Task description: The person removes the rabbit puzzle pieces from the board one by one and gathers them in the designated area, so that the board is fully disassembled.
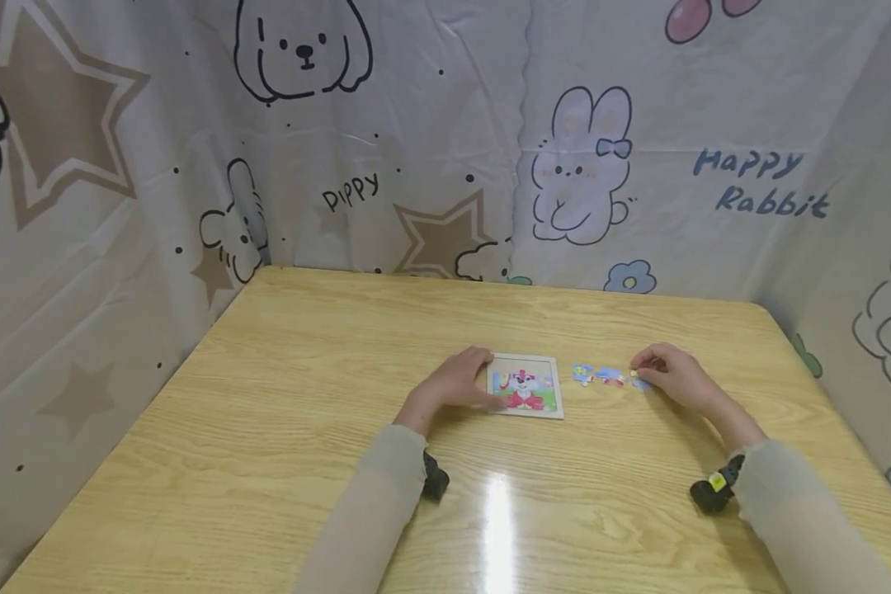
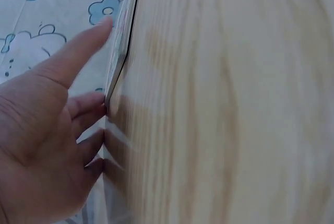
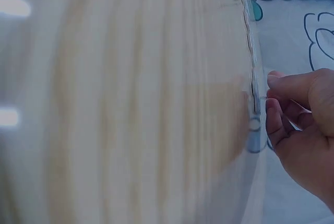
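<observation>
A jigsaw puzzle in a pale shallow frame (image 1: pixel 525 413) lies on the table, showing a pink and white cartoon animal on green, with bare board along its top. My left hand (image 1: pixel 456 381) is at the frame's left side, thumb over the lower left corner and fingers by the upper left; in the left wrist view this hand (image 2: pixel 47 125) has its thumb extended and fingertips at the frame's edge. To the right, my right hand (image 1: pixel 671 375) pinches a blue and yellow puzzle piece (image 1: pixel 642 384), partly hidden by the fingers. The right wrist view shows this hand's (image 3: pixel 305 119) thumb and fingers drawn together.
Between the frame and my right hand lie a blue and yellow puzzle piece (image 1: pixel 582 372) and a blue and pink puzzle piece (image 1: pixel 610 376). The wooden table (image 1: pixel 304 396) meets a printed curtain (image 1: pixel 431 124) at the back and sides.
</observation>
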